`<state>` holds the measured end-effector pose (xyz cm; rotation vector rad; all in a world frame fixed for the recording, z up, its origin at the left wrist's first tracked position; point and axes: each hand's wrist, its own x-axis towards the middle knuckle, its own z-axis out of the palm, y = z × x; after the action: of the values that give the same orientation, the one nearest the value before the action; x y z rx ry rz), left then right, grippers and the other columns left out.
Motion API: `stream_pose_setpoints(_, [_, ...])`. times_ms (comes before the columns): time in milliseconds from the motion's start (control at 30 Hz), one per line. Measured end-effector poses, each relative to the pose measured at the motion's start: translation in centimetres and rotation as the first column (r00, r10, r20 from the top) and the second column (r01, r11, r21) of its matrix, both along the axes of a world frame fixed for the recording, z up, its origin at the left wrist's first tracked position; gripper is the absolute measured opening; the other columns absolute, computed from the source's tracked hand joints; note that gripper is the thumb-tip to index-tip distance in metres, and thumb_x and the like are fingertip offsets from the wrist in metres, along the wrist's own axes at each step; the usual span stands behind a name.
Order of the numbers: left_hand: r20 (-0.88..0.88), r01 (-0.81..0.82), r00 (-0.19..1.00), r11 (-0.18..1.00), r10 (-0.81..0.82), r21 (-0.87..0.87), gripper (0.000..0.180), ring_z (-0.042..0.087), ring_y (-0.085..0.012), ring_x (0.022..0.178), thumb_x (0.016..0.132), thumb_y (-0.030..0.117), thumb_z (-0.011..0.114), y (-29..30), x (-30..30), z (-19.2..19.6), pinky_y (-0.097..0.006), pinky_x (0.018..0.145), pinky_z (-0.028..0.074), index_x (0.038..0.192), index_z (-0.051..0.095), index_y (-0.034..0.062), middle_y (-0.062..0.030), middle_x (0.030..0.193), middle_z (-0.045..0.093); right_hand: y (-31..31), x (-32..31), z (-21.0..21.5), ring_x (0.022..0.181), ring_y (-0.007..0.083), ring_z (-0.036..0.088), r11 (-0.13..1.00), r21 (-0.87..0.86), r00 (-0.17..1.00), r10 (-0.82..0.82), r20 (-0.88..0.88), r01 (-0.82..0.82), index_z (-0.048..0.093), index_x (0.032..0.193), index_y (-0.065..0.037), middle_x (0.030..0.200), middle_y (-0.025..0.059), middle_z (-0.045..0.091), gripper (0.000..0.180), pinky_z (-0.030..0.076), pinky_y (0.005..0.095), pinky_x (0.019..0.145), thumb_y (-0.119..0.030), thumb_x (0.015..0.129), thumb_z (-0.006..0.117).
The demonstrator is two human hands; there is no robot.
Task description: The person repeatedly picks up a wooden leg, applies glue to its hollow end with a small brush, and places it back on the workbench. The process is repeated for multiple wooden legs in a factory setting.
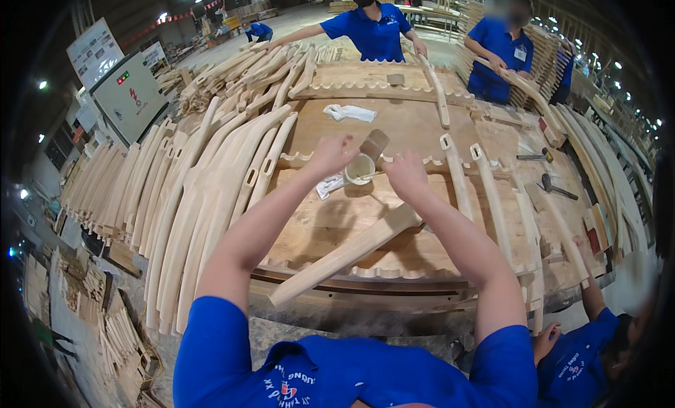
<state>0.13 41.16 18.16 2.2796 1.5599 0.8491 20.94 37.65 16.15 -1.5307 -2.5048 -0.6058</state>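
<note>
My left hand (332, 156) is beside a white cup (361, 168), its fingers curled together; what they hold, if anything, I cannot make out. A brown, flat-sided piece (374, 142) lies just past those fingertips, at the cup's far rim. On the cup's right, my right hand (406, 176) pinches a thin stick (377, 174) whose end reaches into the cup. Below my hands a long pale wooden chair leg-like piece (344, 253) lies slanted across the bench, its upper end beneath my right forearm. A white cloth (329, 186) is partly tucked behind the cup.
Curved wooden pieces (232, 155) are stacked along the left. Scalloped wooden rails (383, 92) cross the bench (422, 123). Another white cloth (349, 113) lies farther back. Hammers (559, 188) rest at right. Co-workers (373, 28) stand across the bench; another (583, 352) is at lower right.
</note>
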Motion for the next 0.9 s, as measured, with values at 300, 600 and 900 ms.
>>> stream_pose_setpoints(300, [-0.212, -0.005, 0.976, 0.972, -0.046, -0.234, 0.086, 0.057, -0.0304, 0.106, 0.066, 0.044, 0.075, 13.7, 6.5, -2.4, -0.037, 0.091, 0.045, 0.131, 0.043, -0.0002, -0.018, 0.115, 0.06, 1.4, 2.1, -1.7, 0.086, 0.0241, 0.059, 0.992, 0.037, 0.983, 0.127, -0.134, -0.123, 0.066, 0.077, -0.016, 0.081, 0.0055, 0.065, 0.014, 0.041, 0.0402, 0.073, -0.017, 0.08, 0.053])
stream_pose_setpoints(600, [0.036, 0.037, 0.999, 0.812, -0.02, -0.582, 0.051, 0.065, -0.0229, 0.084, 0.073, 0.022, 0.072, 13.0, 3.0, -2.1, -0.034, 0.056, 0.056, 0.117, 0.053, 0.0042, -0.0103, 0.099, 0.062, 1.1, 2.8, -0.6, 0.088, 0.0215, 0.059, 0.991, 0.001, 0.989, 0.132, -0.071, -0.132, 0.067, 0.082, -0.018, 0.082, 0.004, 0.064, 0.014, 0.043, 0.0385, 0.073, -0.019, 0.082, 0.053])
stream_pose_setpoints(900, [0.13, -0.038, 0.988, 0.942, 0.086, -0.334, 0.042, 0.065, -0.0226, 0.074, 0.081, 0.02, 0.066, 8.5, -0.1, -1.6, -0.032, 0.054, 0.057, 0.118, 0.054, 0.0034, -0.0136, 0.099, 0.062, 0.5, 0.7, -0.3, 0.086, 0.0234, 0.061, 0.988, 0.036, 0.985, 0.155, -0.075, -0.152, 0.065, 0.081, -0.015, 0.083, 0.0056, 0.064, 0.011, 0.046, 0.0379, 0.073, -0.016, 0.079, 0.054])
